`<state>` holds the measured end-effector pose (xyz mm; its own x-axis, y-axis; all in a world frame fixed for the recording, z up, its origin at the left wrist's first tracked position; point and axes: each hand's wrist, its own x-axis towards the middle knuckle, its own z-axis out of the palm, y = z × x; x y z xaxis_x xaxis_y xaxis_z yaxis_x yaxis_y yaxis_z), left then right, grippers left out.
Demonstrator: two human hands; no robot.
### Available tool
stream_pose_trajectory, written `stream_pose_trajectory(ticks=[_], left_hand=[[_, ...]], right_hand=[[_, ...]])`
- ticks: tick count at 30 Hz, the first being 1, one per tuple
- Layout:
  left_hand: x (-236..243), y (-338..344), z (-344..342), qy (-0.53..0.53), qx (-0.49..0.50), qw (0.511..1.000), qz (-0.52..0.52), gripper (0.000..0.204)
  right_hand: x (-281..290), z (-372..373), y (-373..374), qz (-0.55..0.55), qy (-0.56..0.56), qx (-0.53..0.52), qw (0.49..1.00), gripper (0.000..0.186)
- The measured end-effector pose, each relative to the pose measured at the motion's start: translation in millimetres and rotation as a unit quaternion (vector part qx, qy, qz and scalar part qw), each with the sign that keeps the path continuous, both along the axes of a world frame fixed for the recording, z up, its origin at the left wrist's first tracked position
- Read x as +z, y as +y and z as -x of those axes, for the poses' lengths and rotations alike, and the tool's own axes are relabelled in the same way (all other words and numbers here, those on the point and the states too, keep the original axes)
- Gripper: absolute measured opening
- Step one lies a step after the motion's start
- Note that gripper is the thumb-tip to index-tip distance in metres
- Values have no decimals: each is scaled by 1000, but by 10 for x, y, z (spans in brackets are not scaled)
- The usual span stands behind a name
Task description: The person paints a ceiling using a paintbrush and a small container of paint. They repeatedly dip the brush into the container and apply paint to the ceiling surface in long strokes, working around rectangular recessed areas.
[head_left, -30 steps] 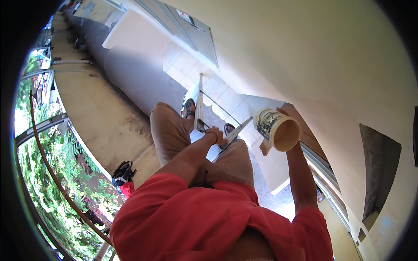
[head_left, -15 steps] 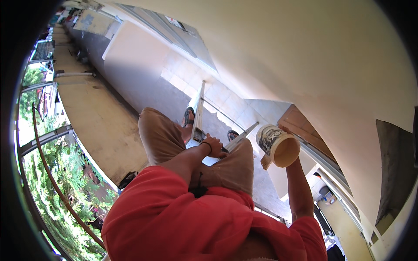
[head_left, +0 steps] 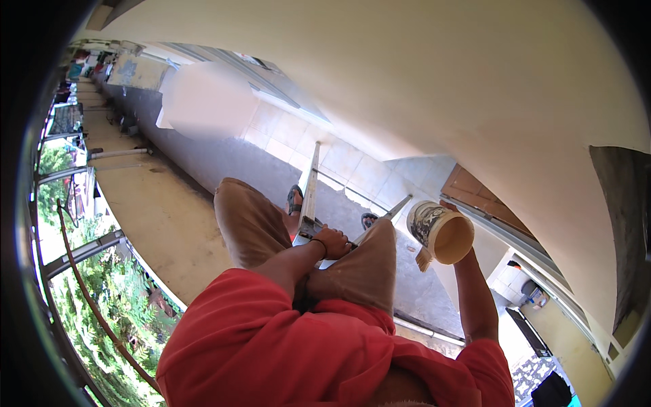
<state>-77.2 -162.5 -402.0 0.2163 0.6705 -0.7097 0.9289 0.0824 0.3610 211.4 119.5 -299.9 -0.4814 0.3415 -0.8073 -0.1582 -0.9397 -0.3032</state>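
Note:
My left hand (head_left: 331, 242) is closed on the top of a metal ladder (head_left: 309, 193) between my bent, brown-trousered legs (head_left: 363, 271). My sandalled feet (head_left: 296, 198) show on either side below. My right hand (head_left: 462, 255) holds a printed white bucket (head_left: 441, 234), tipped toward me with pale material on its inside; most of those fingers are hidden behind it. A paintbrush (head_left: 425, 258) with pale bristles hangs at the bucket's lower left, its handle hidden.
A pale wall (head_left: 529, 108) rises at right, with a dark opening (head_left: 620, 203). A stained ledge (head_left: 142, 197) and railing (head_left: 81, 249) run along the left beside foliage. Below lie floor tiles (head_left: 339, 159), grey flooring and a wooden door (head_left: 475, 197).
Over the last second the view has shifted, with legs, ladder, bucket and both hands sitting lower in the picture. More of the corridor shows at top left. Both hands keep their holds.

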Motion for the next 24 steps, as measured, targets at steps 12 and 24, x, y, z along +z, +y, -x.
stream_pose_trajectory(ticks=[12,24], left_hand=[[14,60,13,8,-7,998,54,58],[-20,11,59,4,-30,998,62,53]], right_hand=[[-1226,-604,20,66,35,82,994,54],[-1148,-515,-67,30,-5,30,999,52]])
